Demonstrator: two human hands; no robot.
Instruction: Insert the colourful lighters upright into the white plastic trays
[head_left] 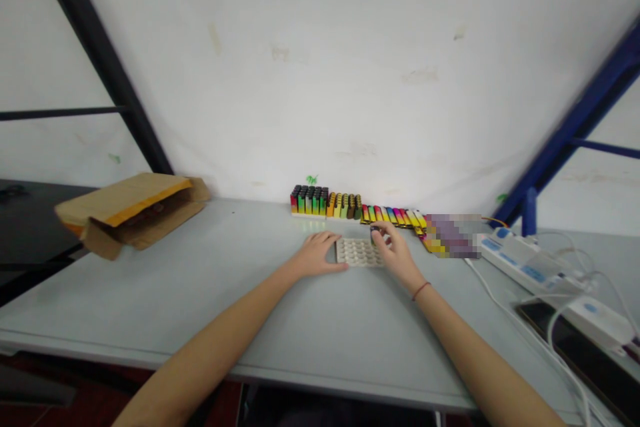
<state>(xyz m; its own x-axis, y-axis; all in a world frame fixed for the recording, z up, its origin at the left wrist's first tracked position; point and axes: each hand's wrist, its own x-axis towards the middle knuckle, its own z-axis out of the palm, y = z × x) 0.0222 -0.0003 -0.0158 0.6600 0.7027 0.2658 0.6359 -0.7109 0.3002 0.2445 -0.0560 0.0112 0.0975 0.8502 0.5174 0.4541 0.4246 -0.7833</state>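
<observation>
Surface (325,340): we work near its middle, just nearer than the standing cylinders (310,203).
Left hand (316,253): we grasp the pale gridded tray (357,253) across its left end; light, steady pressure should prevent sliding.
Right hand (395,252): we pinch a small dark piece (373,232).
Tray: between our hands, best kept square.
Dark piece: above the tray's far right part, best kept upright.
</observation>
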